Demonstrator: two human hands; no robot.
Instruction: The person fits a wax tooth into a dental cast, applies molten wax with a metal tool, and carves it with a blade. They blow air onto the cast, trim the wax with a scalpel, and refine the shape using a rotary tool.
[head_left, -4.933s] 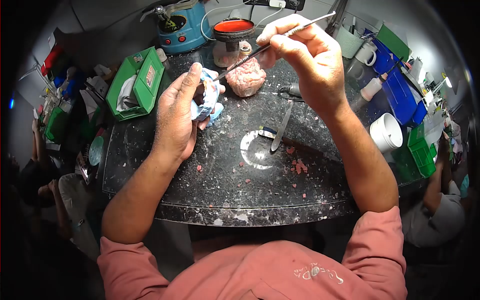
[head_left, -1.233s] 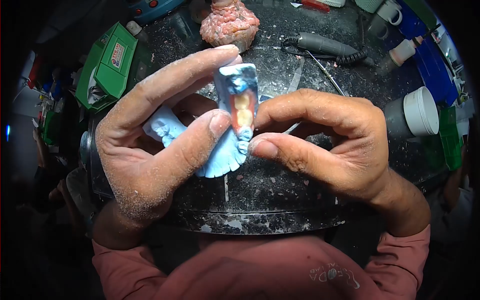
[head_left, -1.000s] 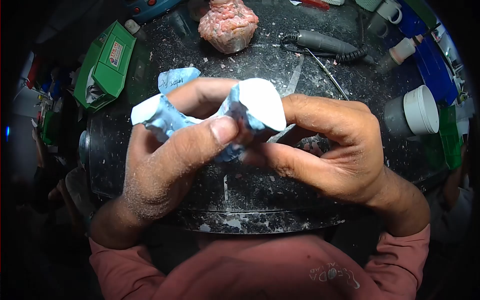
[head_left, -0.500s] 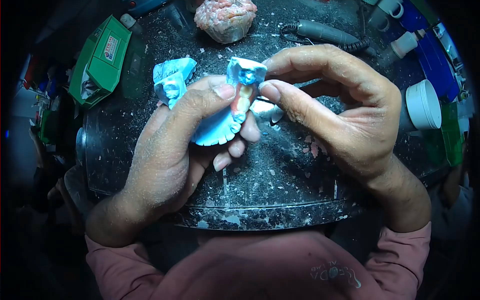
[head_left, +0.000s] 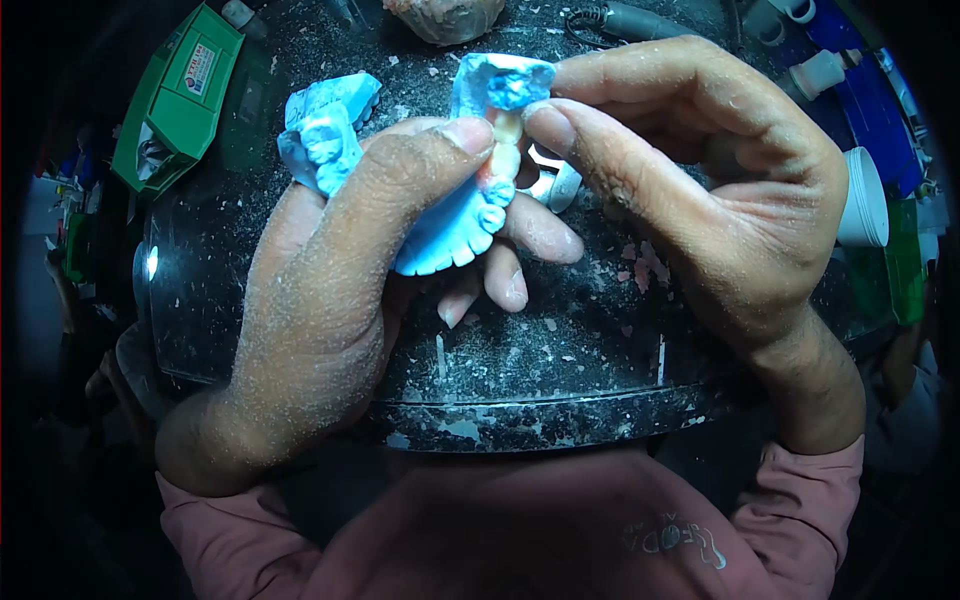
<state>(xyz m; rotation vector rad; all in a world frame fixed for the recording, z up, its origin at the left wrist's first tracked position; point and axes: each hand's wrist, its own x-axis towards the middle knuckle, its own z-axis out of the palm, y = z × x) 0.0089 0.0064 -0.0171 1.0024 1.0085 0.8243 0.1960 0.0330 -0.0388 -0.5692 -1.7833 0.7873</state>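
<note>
Both hands on a blue dental cast above a dusty tabletop

Head view: a green box lies far left, a white tub at the right edge, pink flakes near the right wrist (hands cover most of the middle). The left hand is clamped on the blue dental cast, thumb on top; the right hand pinches its upper end, thumb and forefinger closed on it.

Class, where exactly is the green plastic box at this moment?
In the head view, the green plastic box sits on the dark speckled worktop at upper left, beyond the left hand.
</note>
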